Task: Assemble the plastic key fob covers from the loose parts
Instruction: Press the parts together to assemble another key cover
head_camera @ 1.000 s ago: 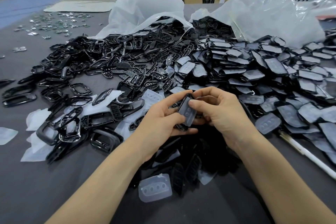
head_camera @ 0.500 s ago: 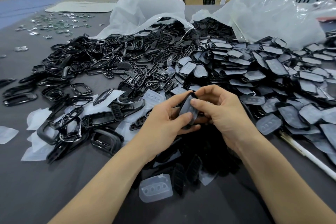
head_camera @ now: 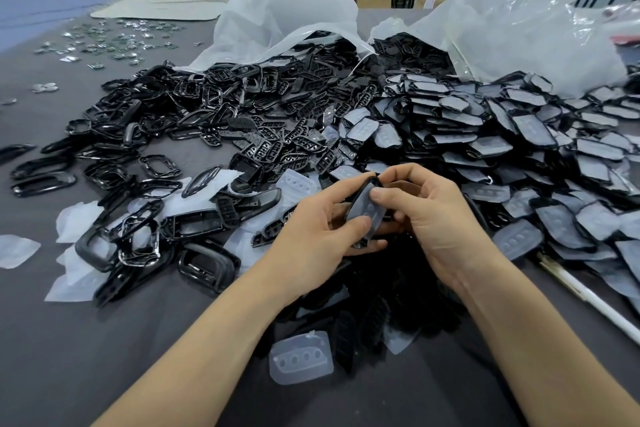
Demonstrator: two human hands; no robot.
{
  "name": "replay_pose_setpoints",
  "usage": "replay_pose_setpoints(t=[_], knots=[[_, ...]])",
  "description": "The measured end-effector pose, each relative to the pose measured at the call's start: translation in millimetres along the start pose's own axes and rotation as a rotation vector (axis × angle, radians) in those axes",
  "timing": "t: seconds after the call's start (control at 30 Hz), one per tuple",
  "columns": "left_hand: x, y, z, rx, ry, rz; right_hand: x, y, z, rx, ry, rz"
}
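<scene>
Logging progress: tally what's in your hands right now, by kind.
Black plastic key fob shell: 1
Translucent grey button pad: 1
Total: 2, gripped together between left hand and right hand.

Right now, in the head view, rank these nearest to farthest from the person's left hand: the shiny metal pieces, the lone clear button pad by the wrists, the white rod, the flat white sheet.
From the left hand:
1. clear button pad, near side, between the forearms.
2. white rod, right side.
3. shiny metal pieces, far left.
4. flat white sheet, beyond them.
</scene>
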State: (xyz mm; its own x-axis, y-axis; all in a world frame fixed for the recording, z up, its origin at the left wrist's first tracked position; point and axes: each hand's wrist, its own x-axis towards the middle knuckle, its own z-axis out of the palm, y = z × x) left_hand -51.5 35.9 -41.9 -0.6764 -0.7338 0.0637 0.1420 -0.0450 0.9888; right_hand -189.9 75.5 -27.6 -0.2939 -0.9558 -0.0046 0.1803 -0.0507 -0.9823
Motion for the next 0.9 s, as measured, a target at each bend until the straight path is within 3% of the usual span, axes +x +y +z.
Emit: replay_pose_setpoints(t=[0.27,0.53,0.9], knots=[[-1.1,-0.2,1.2,0.05,0.028,-0.002,0.3,1.4,2.0,-0.04,0.041,-0.014],[-0.9,-1.1,-2.1,0.323,0.122,0.078,-1.6,-0.3,-0.8,-0.122,0.034,-0.037],[-1.7,0.9,-2.6,0.111,0.115,0.069,-0.8,-5.6,-8.3,-0.002,-0.019,0.041]])
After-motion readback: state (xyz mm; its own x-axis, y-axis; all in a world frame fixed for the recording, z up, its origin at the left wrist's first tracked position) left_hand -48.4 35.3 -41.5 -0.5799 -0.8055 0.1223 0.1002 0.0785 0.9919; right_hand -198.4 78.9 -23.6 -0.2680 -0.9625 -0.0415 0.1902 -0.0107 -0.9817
